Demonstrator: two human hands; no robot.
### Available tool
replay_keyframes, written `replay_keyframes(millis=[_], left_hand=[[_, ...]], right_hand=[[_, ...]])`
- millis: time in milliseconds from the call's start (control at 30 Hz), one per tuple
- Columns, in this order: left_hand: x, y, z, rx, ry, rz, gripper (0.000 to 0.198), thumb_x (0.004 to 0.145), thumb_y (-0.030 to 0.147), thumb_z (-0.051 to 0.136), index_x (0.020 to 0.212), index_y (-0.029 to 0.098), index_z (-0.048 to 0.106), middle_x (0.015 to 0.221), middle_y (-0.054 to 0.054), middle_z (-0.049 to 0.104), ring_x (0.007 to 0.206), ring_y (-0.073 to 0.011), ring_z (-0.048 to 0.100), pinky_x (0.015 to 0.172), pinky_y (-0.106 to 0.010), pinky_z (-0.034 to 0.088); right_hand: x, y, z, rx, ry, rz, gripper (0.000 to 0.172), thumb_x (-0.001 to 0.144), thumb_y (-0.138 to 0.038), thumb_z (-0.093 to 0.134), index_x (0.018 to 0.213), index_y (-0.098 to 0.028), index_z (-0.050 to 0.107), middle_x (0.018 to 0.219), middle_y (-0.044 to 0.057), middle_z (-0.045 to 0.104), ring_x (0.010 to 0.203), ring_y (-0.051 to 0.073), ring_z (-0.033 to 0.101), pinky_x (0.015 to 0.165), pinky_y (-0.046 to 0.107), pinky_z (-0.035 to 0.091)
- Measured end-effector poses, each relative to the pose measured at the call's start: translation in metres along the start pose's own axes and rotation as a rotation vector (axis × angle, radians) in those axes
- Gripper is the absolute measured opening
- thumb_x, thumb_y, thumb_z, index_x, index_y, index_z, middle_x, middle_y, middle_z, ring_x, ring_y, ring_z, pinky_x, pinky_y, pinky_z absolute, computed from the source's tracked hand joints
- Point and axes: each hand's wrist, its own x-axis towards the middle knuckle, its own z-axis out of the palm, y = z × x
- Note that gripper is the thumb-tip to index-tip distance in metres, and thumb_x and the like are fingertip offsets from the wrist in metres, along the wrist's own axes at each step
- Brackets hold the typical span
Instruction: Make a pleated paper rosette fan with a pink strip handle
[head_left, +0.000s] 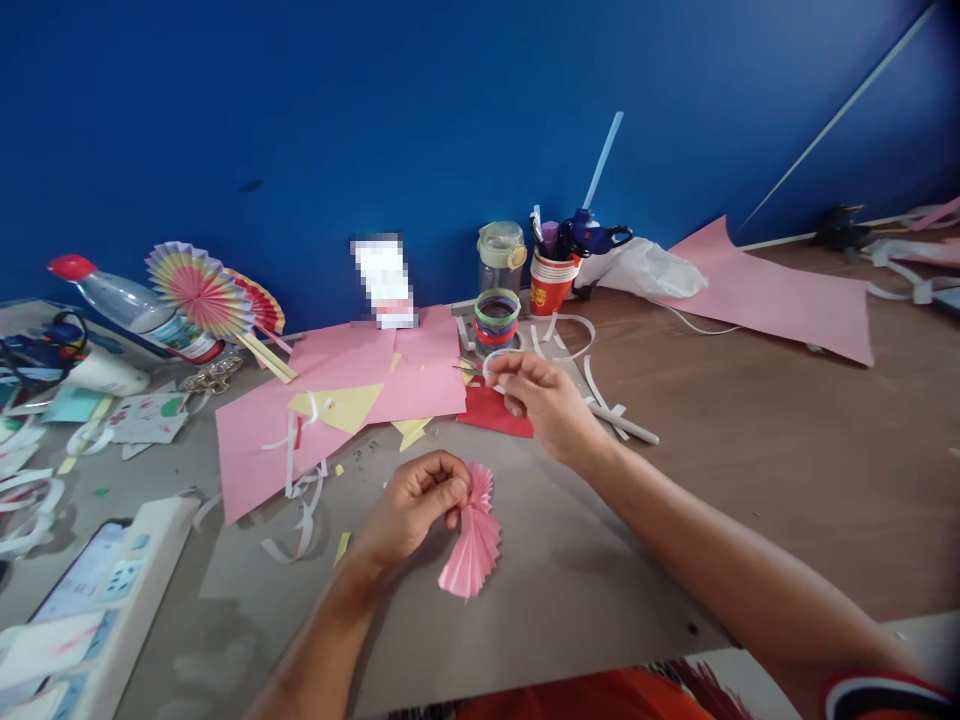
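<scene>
My left hand (420, 500) is closed, pinching a pleated pink paper fan (472, 545) at its gathered middle. One short pleated end shows above the fingertips, and a longer spread end hangs below. Farther forward and to the right, my right hand (544, 405) has bent fingers, with the thumb apart from the index finger; I see nothing plainly held in it. Its fingertips are beside a white ring-shaped strip (493, 368) and a thin metal tool tip (466, 369). Under that hand lies a red paper piece (495, 412).
Pink sheets (345, 360) with yellow scraps lie ahead. Behind my right hand stand stacked tape rolls (496, 318), a lidded bottle (501, 255) and a red paper cup (551, 285) of tools. Finished paper fans (199, 285), a plastic bottle (127, 300) and a power strip (150, 560) are at left.
</scene>
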Motion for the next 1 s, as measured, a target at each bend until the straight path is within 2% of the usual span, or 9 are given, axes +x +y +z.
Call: replay_keyframes(millis=[67, 133, 300, 500, 567, 667, 767, 900, 1000], left_hand=[[0.001, 0.0, -0.001, -0.016, 0.03, 0.026, 0.022, 0.08, 0.035, 0.064, 0.073, 0.016, 0.058, 0.064, 0.001, 0.054, 0.048, -0.007, 0.048, 0.05, -0.021, 0.036], [0.002, -0.001, -0.001, -0.032, 0.05, 0.041, 0.021, 0.081, 0.035, 0.063, 0.073, 0.016, 0.059, 0.064, 0.001, 0.054, 0.049, -0.0069, 0.048, 0.051, -0.021, 0.036], [0.003, -0.001, 0.001, -0.112, 0.107, 0.061, 0.018, 0.083, 0.033, 0.062, 0.077, 0.016, 0.058, 0.066, 0.002, 0.054, 0.05, -0.0062, 0.047, 0.052, -0.02, 0.036], [0.003, -0.001, 0.002, -0.127, 0.139, 0.1, 0.017, 0.082, 0.032, 0.064, 0.077, 0.016, 0.059, 0.066, 0.002, 0.056, 0.053, -0.0068, 0.05, 0.054, -0.021, 0.038], [0.003, -0.001, 0.002, -0.115, 0.153, 0.111, 0.017, 0.081, 0.032, 0.064, 0.078, 0.016, 0.06, 0.066, 0.002, 0.057, 0.053, -0.0073, 0.051, 0.055, -0.022, 0.039], [0.004, -0.002, 0.002, -0.084, 0.202, 0.123, 0.017, 0.079, 0.032, 0.066, 0.08, 0.016, 0.061, 0.064, 0.002, 0.058, 0.053, -0.0082, 0.052, 0.055, -0.022, 0.04], [0.006, -0.003, 0.002, -0.073, 0.252, 0.139, 0.016, 0.078, 0.031, 0.067, 0.08, 0.016, 0.061, 0.065, 0.002, 0.059, 0.054, -0.0087, 0.053, 0.055, -0.023, 0.041], [0.008, -0.007, 0.001, -0.092, 0.304, 0.184, 0.015, 0.078, 0.03, 0.067, 0.083, 0.017, 0.061, 0.067, 0.002, 0.06, 0.055, -0.0091, 0.054, 0.056, -0.023, 0.042], [0.009, -0.007, 0.002, -0.075, 0.339, 0.22, 0.014, 0.078, 0.029, 0.066, 0.083, 0.017, 0.061, 0.067, 0.002, 0.06, 0.054, -0.0088, 0.054, 0.055, -0.023, 0.043]], right_hand=[[-0.003, 0.001, 0.0, -0.122, -0.197, 0.099, 0.015, 0.072, -0.023, 0.055, 0.085, -0.017, 0.06, 0.077, 0.0, 0.061, 0.045, 0.005, 0.039, 0.045, 0.023, 0.03], [-0.008, 0.0, 0.003, -0.247, -0.323, 0.154, 0.014, 0.073, -0.021, 0.053, 0.084, -0.017, 0.06, 0.075, 0.0, 0.062, 0.044, 0.006, 0.04, 0.045, 0.023, 0.031], [-0.021, -0.008, 0.012, -0.427, -0.355, 0.003, 0.012, 0.075, -0.014, 0.051, 0.079, -0.017, 0.061, 0.069, -0.002, 0.058, 0.049, 0.007, 0.042, 0.048, 0.022, 0.032], [-0.024, 0.003, 0.014, -0.484, -0.505, -0.013, 0.036, 0.069, -0.002, 0.047, 0.099, -0.018, 0.06, 0.1, 0.003, 0.065, 0.078, 0.012, 0.058, 0.064, 0.022, 0.042], [-0.024, 0.01, 0.015, -0.49, -0.534, -0.02, 0.038, 0.07, -0.004, 0.047, 0.103, -0.019, 0.059, 0.098, 0.002, 0.066, 0.078, 0.012, 0.059, 0.064, 0.022, 0.042], [-0.024, 0.014, 0.014, -0.545, -0.544, -0.047, 0.03, 0.074, -0.007, 0.046, 0.096, -0.019, 0.062, 0.078, -0.001, 0.064, 0.066, 0.01, 0.055, 0.058, 0.02, 0.039], [-0.026, 0.011, 0.014, -0.623, -0.505, -0.091, 0.022, 0.075, -0.009, 0.047, 0.085, -0.018, 0.064, 0.071, -0.002, 0.062, 0.063, 0.01, 0.052, 0.055, 0.02, 0.035], [-0.029, 0.007, 0.016, -0.697, -0.453, -0.116, 0.021, 0.075, -0.006, 0.046, 0.076, -0.017, 0.064, 0.068, -0.002, 0.061, 0.061, 0.009, 0.051, 0.056, 0.021, 0.034], [-0.03, 0.008, 0.017, -0.692, -0.391, -0.187, 0.019, 0.075, -0.011, 0.056, 0.089, -0.018, 0.067, 0.085, 0.002, 0.064, 0.071, 0.011, 0.053, 0.063, 0.022, 0.037]])
